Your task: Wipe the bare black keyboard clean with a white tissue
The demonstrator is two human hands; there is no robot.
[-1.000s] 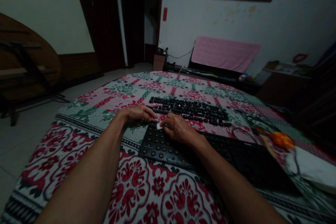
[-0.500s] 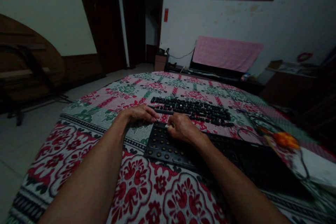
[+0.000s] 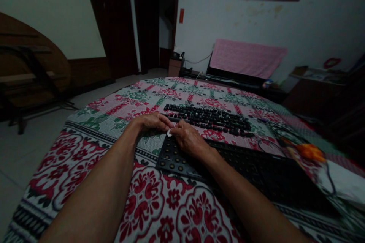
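Note:
A black keyboard base (image 3: 182,159) without keycaps lies on the floral cloth in front of me. My right hand (image 3: 188,139) rests on its far left corner, fingers pinched on a small white piece (image 3: 169,133). My left hand (image 3: 151,122) lies beside that corner with curled fingers touching the far edge of the base. A loose mat of black keycaps (image 3: 208,117) sits just beyond both hands.
The floral red, white and green cloth (image 3: 99,148) covers the whole surface. An orange object (image 3: 310,152) with cables and a white item (image 3: 342,182) lie at the right. A pink-draped piece of furniture (image 3: 248,57) stands against the far wall; a dark doorway (image 3: 142,19) lies ahead left.
My right hand slid left along the far edge of the keyboard base to its corner, and the white piece shows again at its fingertips. The left hand stayed put.

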